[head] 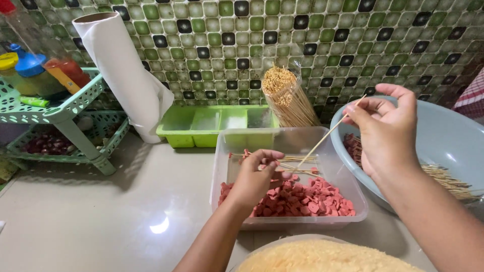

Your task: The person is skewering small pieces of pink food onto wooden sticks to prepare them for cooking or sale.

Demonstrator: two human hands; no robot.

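Note:
A clear plastic tub (pixel 229 151) holds a heap of pink sausage slices (pixel 310 199) and a few bamboo skewers lying at its back. My left hand (pixel 257 176) reaches into the tub, fingers pinched on a slice at the tip of a skewer. My right hand (pixel 385 128) is raised above the tub's right side and grips a thin bamboo skewer (pixel 325 138) that slants down-left toward my left fingers.
A pale blue basin (pixel 443 136) at right holds loaded skewers. A bundle of bare skewers (pixel 287 98) stands against the tiled wall beside a green tray (pixel 212 123). A paper roll (pixel 123 70), a green rack (pixel 60 108) and a bowl of yellow crumbs (pixel 322 257) are nearby.

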